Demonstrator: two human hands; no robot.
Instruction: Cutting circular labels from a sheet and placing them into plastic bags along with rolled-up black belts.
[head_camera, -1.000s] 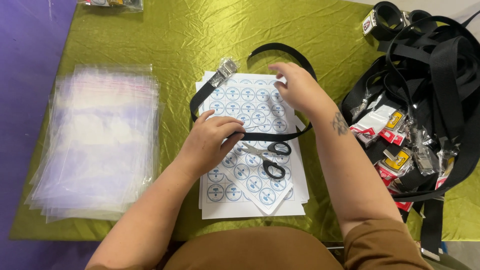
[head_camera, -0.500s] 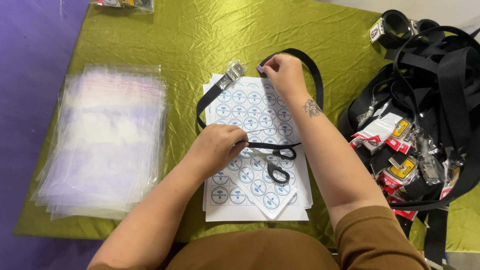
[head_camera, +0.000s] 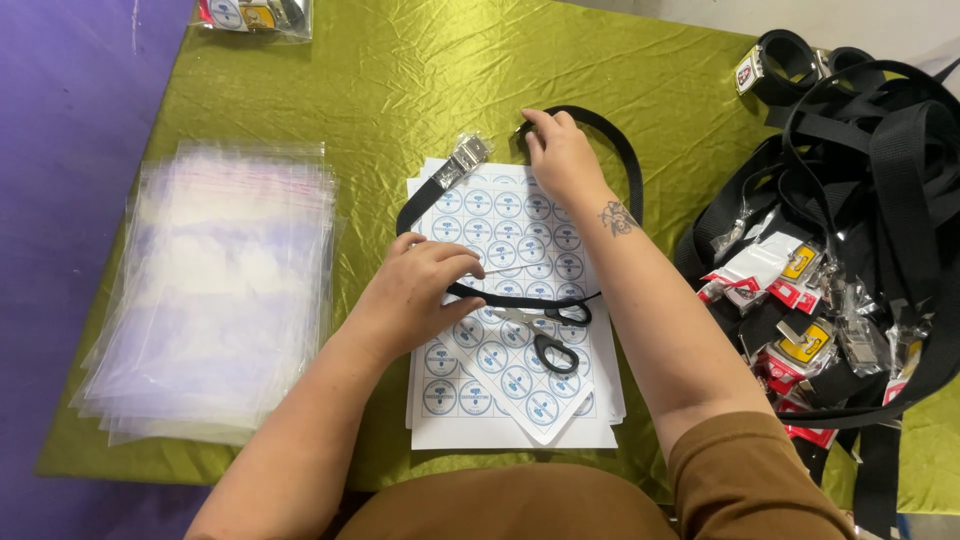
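A black strap belt (head_camera: 628, 175) with a metal buckle (head_camera: 464, 160) lies looped over white sheets of round blue stickers (head_camera: 510, 230). My left hand (head_camera: 420, 290) pinches the near run of the strap on the sheets. At the loop's far end my right hand (head_camera: 560, 155) holds the strap. Black-handled scissors (head_camera: 548, 335) lie on the sheets just right of my left hand.
A stack of clear plastic bags (head_camera: 215, 285) lies at the left on the green cloth (head_camera: 400, 70). A heap of black belts with tagged buckles (head_camera: 860, 240) fills the right side. One bagged item (head_camera: 255, 15) sits at the far left edge.
My right hand has moved away from me along the strap toward the loop's far end. My left hand stays on the near run of the strap.
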